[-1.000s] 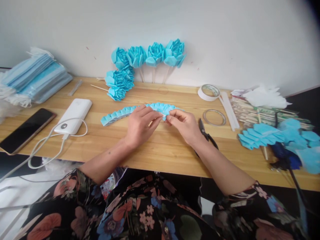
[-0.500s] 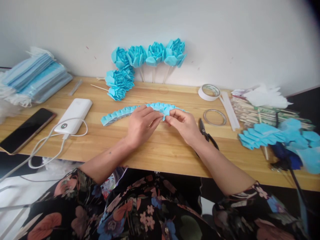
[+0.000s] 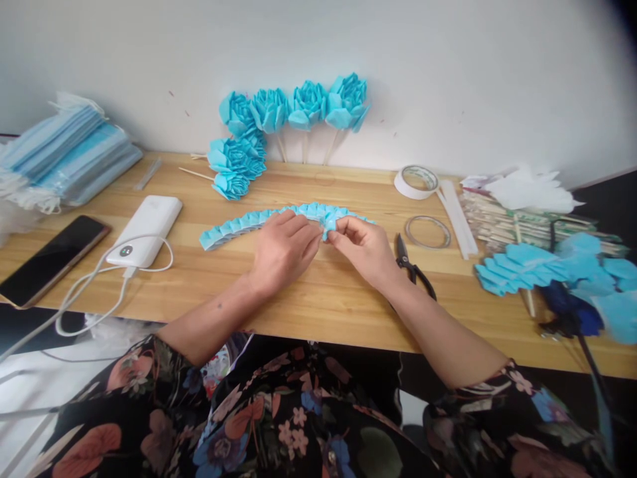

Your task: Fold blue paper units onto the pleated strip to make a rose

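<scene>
A long curved strip of folded blue paper [image 3: 239,226] lies across the middle of the wooden table. My left hand [image 3: 284,251] and my right hand [image 3: 362,247] meet near its centre, fingertips almost touching. Between them, a small folded piece at the strip's near edge is pinched by both hands. My fingers hide part of the strip, and its far right end shows behind my right hand. Black scissors [image 3: 409,263] lie by my right wrist, their handles partly behind my forearm.
Blue paper roses [image 3: 308,106] on sticks lean against the wall, with more lying at left. Nearby are a white tape roll [image 3: 417,183], a thin ring [image 3: 428,232], a power bank [image 3: 146,229], a phone [image 3: 54,260], stacked masks [image 3: 74,153], bundled sticks [image 3: 497,222] and folded blue paper [image 3: 520,267].
Both hands stay pinched at the same spot on the folded blue strip, with only slight finger movement. The whole view has shifted a little.
</scene>
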Demonstrator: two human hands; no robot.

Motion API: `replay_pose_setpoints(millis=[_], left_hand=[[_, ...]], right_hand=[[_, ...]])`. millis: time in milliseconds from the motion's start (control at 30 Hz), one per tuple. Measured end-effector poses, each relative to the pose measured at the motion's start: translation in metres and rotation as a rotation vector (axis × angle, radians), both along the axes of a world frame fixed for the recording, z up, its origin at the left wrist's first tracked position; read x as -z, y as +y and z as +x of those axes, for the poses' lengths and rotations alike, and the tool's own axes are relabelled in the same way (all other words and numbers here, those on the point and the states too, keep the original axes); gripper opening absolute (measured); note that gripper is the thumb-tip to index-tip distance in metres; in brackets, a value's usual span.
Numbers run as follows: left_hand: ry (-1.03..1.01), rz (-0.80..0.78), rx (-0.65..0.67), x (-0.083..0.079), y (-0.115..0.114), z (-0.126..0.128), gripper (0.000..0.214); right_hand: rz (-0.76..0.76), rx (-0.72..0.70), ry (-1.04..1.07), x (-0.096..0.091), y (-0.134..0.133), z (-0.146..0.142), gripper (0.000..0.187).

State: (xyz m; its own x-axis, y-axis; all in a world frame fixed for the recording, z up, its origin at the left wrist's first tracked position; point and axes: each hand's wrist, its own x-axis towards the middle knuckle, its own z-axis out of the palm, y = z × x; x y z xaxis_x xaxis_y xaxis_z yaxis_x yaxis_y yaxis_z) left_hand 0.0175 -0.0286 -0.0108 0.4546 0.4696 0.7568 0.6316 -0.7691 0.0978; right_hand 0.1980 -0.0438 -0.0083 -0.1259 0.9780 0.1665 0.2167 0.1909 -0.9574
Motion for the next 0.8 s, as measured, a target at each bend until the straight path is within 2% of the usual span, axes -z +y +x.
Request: replay_pose_setpoints(millis=[233,333,600,800], left_hand=[[0.064,0.052,-0.047,-0.0019,-0.0014,0.0013,0.025],[0.007,-0.016,-0.004,-0.0019,-0.0010,0.0012,0.020],[-0.263,-0.349,0.110,-0.0031,0.0005,0.0014,0.015],[-0.232,-0.366,0.089,-0.0021,0.0008,-0.0027,0.018]], right_hand=[[0.075,0.035,-0.124,-0.0016,-0.0035,-0.0017,0.015],[0.076,0.028,-0.120,-0.0009,-0.0027,-0.0015,0.015],[0.017,0.008,-0.071,-0.0026,-0.0013,-0.0005,0.016],[0.013,0.014,-0.044,-0.0027,-0.0004,0.0010,0.017]])
